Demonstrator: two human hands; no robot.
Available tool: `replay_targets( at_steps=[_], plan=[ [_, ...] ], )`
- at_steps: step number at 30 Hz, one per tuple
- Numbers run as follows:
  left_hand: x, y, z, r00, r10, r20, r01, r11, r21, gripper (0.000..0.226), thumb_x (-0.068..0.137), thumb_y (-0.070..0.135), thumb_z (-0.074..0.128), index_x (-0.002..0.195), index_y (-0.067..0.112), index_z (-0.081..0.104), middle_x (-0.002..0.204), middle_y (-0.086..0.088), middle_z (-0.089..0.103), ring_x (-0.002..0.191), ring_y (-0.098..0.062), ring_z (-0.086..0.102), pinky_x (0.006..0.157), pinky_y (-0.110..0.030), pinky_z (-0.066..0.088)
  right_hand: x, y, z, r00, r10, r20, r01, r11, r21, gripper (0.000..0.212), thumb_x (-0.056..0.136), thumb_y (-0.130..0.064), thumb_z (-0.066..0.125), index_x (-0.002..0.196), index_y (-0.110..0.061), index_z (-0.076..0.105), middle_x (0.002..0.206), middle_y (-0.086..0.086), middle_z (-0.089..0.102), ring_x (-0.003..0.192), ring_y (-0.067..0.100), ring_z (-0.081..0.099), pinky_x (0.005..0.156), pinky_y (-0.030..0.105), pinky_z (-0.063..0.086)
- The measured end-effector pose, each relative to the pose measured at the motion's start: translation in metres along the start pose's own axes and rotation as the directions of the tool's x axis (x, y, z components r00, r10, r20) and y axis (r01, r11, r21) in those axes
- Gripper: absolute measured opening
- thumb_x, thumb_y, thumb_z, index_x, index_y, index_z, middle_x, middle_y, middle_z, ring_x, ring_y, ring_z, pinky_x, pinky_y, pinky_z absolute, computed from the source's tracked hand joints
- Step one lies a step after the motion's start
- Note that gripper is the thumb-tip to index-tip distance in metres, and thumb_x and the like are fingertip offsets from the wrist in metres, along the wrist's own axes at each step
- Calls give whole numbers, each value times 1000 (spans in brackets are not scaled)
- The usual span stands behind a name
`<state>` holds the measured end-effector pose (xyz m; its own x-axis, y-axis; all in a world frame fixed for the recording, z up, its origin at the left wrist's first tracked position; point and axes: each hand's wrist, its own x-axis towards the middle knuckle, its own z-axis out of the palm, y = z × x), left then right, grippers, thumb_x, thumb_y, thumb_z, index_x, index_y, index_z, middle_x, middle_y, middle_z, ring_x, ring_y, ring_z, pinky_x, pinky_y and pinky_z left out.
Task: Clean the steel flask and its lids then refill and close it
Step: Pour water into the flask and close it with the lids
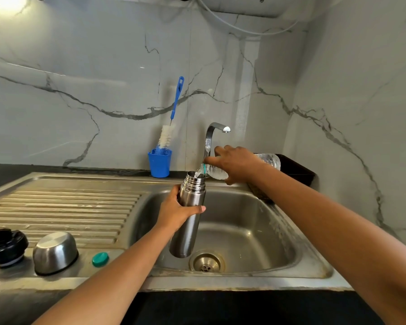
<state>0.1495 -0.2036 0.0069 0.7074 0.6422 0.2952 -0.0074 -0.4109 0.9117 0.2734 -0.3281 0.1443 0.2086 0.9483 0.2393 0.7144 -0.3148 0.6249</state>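
A: What takes up most of the view?

B: A stainless steel sink [256, 226] with a ribbed drainboard [68, 207] on its left, set in a dark counter against a marbled wall.

A: And the steel flask [190, 228]?

B: It is held over the basin, nearly upright, with its mouth open and its base low beside the drain. I cannot tell whether the base touches the steel.

A: Who holds it?

B: The left hand [174, 211] wraps round its upper body, thumb lying across the front. The right hand [236, 164] grips a clear plastic bottle [215, 171], tipped with its neck down at the flask's mouth, and water runs in. The tap [211, 137] stands just behind them.

A: The lids?

B: On the near edge of the drainboard, well apart from the flask: the steel cup lid [55, 252] upside down, the black stopper [6, 247] to its left, and a small green cap [100, 259] to its right.

A: Anything else?

B: A blue cup [159, 164] by the wall holds a bottle brush [167, 136].
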Motion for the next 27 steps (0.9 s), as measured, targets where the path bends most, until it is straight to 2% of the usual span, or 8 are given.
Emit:
replay_targets(
  at_steps=[6,14,23,27],
  plan=[
    [0,1,-2,1000,3,2,-3,1000,-15,68,62,23,86,118,28,47,109,5,61,98,-16,60,86,-32,48,5,-1,-2,999,-48,-1,47,994,-94,82,78,-34,73,141,-32,22,133,12,41,113,27,49,76,34,46],
    [0,-1,-4,1000,-14,-1,14,1000,-24,70,60,24,87,118,26,49,109,3,62,98,-17,61,88,-36,49,7,1,-11,996,-86,10,87,986,-141,77,81,-37,69,142,-32,21,137,13,38,118,29,46,82,36,47],
    [0,0,-3,1000,-7,7,7,1000,-10,66,62,23,86,115,29,47,108,4,61,96,-15,60,83,-31,47,7,4,-16,993,-117,33,121,974,-190,79,81,-34,70,143,-33,20,140,14,35,123,30,42,91,39,44],
    [0,-2,-3,1000,-12,12,12,1000,-9,69,60,25,87,117,28,48,112,3,62,99,-17,61,87,-35,49,9,5,-15,991,-132,30,135,967,-214,76,83,-32,69,142,-34,21,140,14,36,123,30,42,91,39,44]
  ],
)
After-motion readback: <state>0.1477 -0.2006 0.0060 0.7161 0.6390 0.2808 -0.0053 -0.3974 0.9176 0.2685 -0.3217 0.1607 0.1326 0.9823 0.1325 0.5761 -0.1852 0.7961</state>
